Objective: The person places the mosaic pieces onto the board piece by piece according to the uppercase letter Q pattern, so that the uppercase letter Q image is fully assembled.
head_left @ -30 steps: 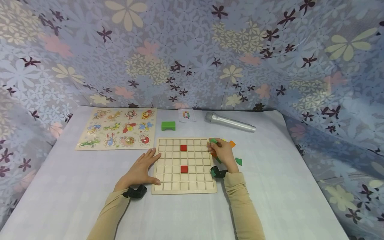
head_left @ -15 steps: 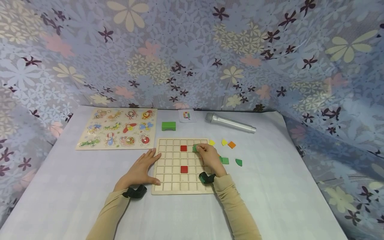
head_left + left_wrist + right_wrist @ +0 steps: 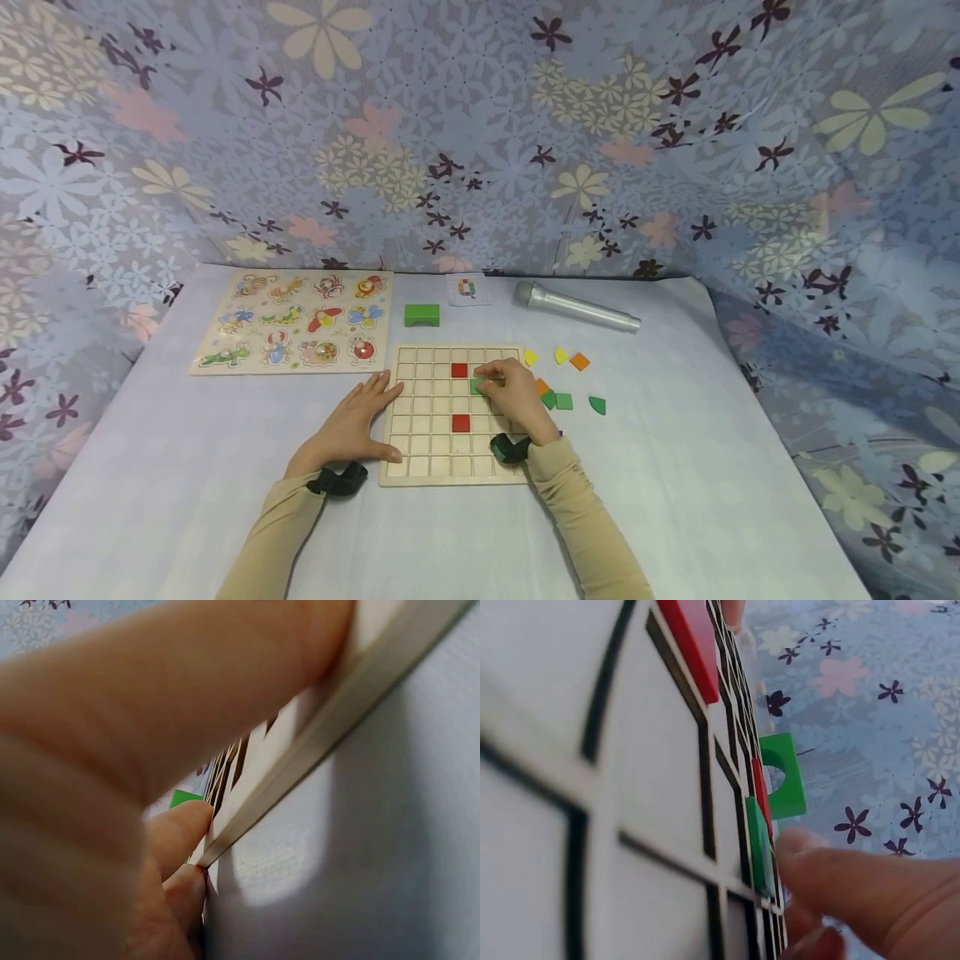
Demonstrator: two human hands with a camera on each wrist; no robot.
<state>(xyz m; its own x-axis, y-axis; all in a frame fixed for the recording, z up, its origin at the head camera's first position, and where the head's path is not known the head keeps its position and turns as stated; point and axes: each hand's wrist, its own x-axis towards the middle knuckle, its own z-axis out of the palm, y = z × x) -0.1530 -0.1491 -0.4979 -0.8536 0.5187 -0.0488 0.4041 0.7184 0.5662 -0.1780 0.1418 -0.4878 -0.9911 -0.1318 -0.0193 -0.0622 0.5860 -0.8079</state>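
Observation:
In the head view, a wooden grid board (image 3: 442,444) lies on the table with two red square tiles (image 3: 461,423) in its cells. My left hand (image 3: 352,425) rests on the board's left edge, fingers and thumb spread. Over the upper right part of the board, my right hand (image 3: 513,392) has thumb and index finger apart at a green square tile (image 3: 476,386). That tile sits in a cell diagonally below the upper red one. In the right wrist view, the thumb (image 3: 799,851) is close beside the green tile (image 3: 760,844); contact is hard to tell.
Right of the board are loose yellow, orange and green pieces (image 3: 564,402). Behind it stand a green arch block (image 3: 422,315), a small pattern card (image 3: 480,296) and a silver microphone (image 3: 585,309). An insect puzzle board (image 3: 300,333) lies at the back left.
My right hand has carried the green tile left from the board's right edge to a cell, and its thumb and index finger have spread. The left hand has stayed in place.

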